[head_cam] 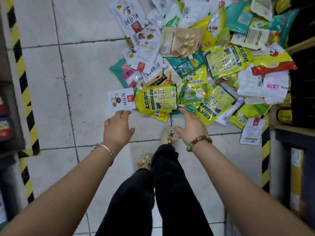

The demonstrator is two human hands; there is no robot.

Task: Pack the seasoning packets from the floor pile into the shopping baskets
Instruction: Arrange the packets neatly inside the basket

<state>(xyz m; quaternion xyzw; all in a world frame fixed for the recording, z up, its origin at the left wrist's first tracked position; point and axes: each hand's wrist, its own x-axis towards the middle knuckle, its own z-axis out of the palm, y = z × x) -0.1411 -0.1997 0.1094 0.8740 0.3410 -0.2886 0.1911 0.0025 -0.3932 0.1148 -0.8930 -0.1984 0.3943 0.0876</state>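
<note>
A big pile of seasoning packets (196, 53) covers the tiled floor ahead, in yellow, white and teal. Nearest to me lie a white mushroom packet (121, 99) and a yellow spouted pouch (157, 98). My left hand (116, 128) hovers just below the white packet with relaxed fingers, holding nothing. My right hand (191, 126) reaches toward the lower edge of the yellow pouches, fingers extended, its fingertips close to a teal packet edge (185, 109). No shopping basket is in view.
My two feet in patterned clogs (169, 135) stand on the white floor tiles (68, 82) just short of the pile. Yellow-and-black hazard tape (25, 92) edges shelving on the left, and more shelving (300, 116) stands on the right.
</note>
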